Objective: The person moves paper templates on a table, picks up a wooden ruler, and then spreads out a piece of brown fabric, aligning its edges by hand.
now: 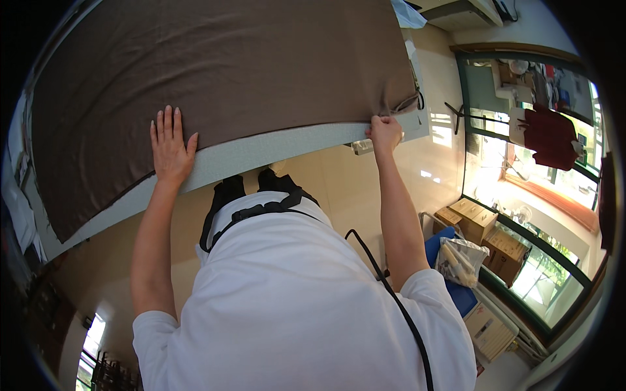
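Note:
A large piece of brown fabric [254, 63] covers most of a pale-topped table [279, 144], whose bare front strip shows along the near edge. My left hand [172, 146] lies flat on the cloth near that edge, fingers stretched away from me and thumb apart. At the cloth's near right corner, my right hand [385, 133] pinches its edge between thumb and fingers. Small folds rise from the cloth just beyond those fingers, and the corner beside them is turned back. Shallow wrinkles run across the fabric beyond my left hand.
White material [22, 195] lies along the table's left end. A pale blue sheet [408, 14] hangs at the far right corner. Cardboard boxes [503, 247] and a clear plastic bag [459, 261] stand to my right, near green-framed windows. A dark red garment [552, 137] hangs there. A black cable [391, 288] crosses my right side.

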Demonstrator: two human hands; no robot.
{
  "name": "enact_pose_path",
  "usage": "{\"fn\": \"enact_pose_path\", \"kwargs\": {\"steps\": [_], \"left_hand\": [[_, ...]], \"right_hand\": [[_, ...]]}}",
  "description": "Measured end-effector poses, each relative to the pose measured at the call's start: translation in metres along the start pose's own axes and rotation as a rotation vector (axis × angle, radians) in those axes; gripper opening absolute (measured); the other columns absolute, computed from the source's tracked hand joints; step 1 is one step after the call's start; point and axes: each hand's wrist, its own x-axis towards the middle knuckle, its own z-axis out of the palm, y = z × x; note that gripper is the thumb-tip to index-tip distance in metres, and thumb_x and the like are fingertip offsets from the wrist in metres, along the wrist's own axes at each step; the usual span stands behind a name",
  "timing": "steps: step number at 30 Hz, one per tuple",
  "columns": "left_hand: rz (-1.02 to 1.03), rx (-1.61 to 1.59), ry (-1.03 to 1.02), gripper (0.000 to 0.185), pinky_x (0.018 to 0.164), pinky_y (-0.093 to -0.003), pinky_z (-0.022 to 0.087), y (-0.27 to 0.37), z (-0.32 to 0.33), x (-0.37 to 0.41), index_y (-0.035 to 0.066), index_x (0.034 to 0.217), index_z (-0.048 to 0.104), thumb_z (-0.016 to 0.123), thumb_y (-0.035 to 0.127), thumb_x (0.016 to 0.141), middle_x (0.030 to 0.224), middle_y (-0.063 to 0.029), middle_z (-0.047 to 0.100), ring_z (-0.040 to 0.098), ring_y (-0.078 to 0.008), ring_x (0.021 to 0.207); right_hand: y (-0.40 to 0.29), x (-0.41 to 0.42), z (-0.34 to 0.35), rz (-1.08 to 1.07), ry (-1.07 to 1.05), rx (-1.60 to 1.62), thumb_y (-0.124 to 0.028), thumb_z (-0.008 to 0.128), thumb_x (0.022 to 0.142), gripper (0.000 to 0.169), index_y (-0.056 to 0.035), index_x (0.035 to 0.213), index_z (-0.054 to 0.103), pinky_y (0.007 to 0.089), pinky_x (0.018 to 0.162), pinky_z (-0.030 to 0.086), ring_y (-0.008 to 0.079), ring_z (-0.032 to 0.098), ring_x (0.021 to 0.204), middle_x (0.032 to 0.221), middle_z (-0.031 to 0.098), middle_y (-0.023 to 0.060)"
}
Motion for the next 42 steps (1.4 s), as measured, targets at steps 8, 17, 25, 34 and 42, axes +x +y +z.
{"fn": "enact_pose_path", "kwargs": {"steps": [8, 17, 25, 34, 42], "left_hand": [[-0.011, -0.073, 0.001, 0.065, 0.123, -0.0513, 0.018, 0.004, -0.007, -0.001, 0.004, 0.153, 0.036, 0.051, 0.04, 0.101, 0.161, -0.0163, 0.03, 0.026, -0.0348, 0.15], [0.385, -0.205, 0.166, 0.022, 0.091, -0.0462, 0.049, 0.066, -0.026, -0.018, -0.007, 0.102, 0.066, 0.068, 0.005, 0.084, 0.105, -0.0176, 0.063, 0.062, -0.0333, 0.097], [0.447, 0.0, 0.159, 0.026, 0.084, -0.0402, 0.05, 0.047, -0.03, -0.016, -0.008, 0.094, 0.066, 0.063, 0.004, 0.071, 0.094, -0.0184, 0.062, 0.059, -0.03, 0.086], [0.488, -0.087, 0.178, 0.025, 0.081, -0.0399, 0.05, 0.06, -0.029, -0.031, -0.007, 0.087, 0.064, 0.061, 0.008, 0.068, 0.088, -0.0179, 0.059, 0.057, -0.0302, 0.081], [0.441, -0.185, 0.068, 0.031, 0.089, -0.0452, 0.049, 0.094, -0.02, -0.044, -0.008, 0.095, 0.065, 0.06, 0.011, 0.072, 0.099, -0.0203, 0.061, 0.059, -0.0338, 0.09]], "right_hand": [[-0.021, 0.007, -0.01, 0.19, 0.136, 0.061, -0.032, 0.079, 0.08, 0.042, 0.0033, 0.1, 0.071, 0.0329, 0.056, 0.057, 0.0214, 0.071, 0.055, 0.073, 0.073, 0.0137], [0.024, 0.064, -0.009, 0.023, 0.104, -0.015, -0.031, 0.082, 0.082, 0.036, 0.0009, 0.074, 0.068, 0.0297, 0.046, 0.047, 0.0141, 0.057, 0.05, 0.064, 0.064, 0.0067], [0.003, 0.046, -0.012, 0.024, 0.053, 0.251, -0.022, 0.078, 0.087, 0.031, -0.0008, 0.071, 0.061, 0.0283, 0.043, 0.049, 0.0137, 0.064, 0.052, 0.061, 0.066, 0.0089], [0.026, 0.057, -0.031, -0.145, 0.088, -0.116, -0.036, 0.077, 0.085, 0.039, -0.0018, 0.072, 0.065, 0.0364, 0.059, 0.054, 0.0208, 0.068, 0.054, 0.06, 0.068, 0.0105], [0.111, 0.108, -0.059, -0.305, 0.254, -0.261, -0.037, 0.079, 0.086, 0.04, 0.0026, 0.082, 0.071, 0.0323, 0.05, 0.054, 0.0178, 0.067, 0.051, 0.064, 0.07, 0.0112]]}}
